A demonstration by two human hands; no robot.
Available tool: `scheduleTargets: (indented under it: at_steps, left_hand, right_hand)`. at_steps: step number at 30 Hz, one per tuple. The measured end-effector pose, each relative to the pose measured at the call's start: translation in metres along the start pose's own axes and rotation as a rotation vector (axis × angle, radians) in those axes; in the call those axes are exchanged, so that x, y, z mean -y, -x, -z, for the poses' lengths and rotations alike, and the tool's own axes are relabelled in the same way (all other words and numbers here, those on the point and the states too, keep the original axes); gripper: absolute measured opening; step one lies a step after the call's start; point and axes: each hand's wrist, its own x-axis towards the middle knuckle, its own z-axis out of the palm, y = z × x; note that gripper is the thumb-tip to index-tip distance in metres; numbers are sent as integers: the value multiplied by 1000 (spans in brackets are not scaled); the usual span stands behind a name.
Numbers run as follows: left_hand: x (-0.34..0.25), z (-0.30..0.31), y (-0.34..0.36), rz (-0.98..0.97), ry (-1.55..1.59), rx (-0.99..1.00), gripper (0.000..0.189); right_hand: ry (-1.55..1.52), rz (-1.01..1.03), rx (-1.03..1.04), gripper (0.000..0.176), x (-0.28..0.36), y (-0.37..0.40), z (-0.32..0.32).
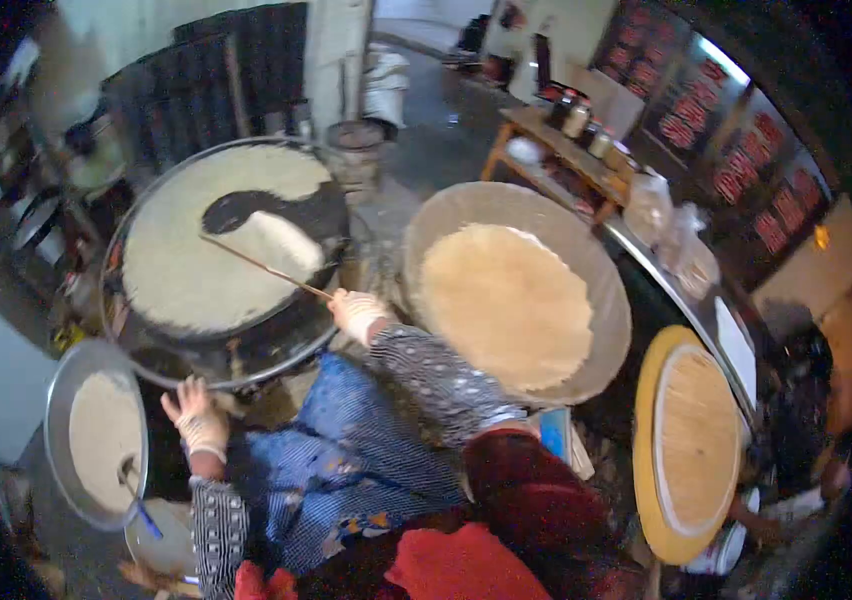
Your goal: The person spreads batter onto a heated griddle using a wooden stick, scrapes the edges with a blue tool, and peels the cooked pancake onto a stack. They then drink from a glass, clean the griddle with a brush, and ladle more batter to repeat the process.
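Note:
My right hand (356,312), in a pale glove or wrap, is closed around the end of a thin wooden stick (264,267). The stick reaches over a large round griddle (308,352) coated with a thin layer of pale batter (176,250). A thick, pale, elongated lump (286,243) lies on the griddle beside the stick, next to a bare dark patch (231,210). Near the griddle's front rim, my left hand (201,420) has its fingers spread and holds nothing. To its left stands a metal basin (58,430) of batter with a blue-handled ladle (138,500) in it.
Right of the griddle is a wide basin (601,290) holding a large tan round sheet or stack. A yellow-rimmed round tray (652,450) with similar tan rounds stands farther right. Behind are a wooden bench (536,130) with jars and some plastic bags (686,250).

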Motion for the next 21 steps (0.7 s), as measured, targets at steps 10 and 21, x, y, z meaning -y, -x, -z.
scheduleTargets:
  at_steps: [10, 21]
  left_hand:
    - [-26, 26, -1, -32, 89, -87, 57]
    - [-41, -7, 20, -162, 27, -45, 59]
  right_hand:
    - [-12, 60, -95, 32, -16, -17, -44]
    - [206, -31, -46, 29, -3, -14, 1]
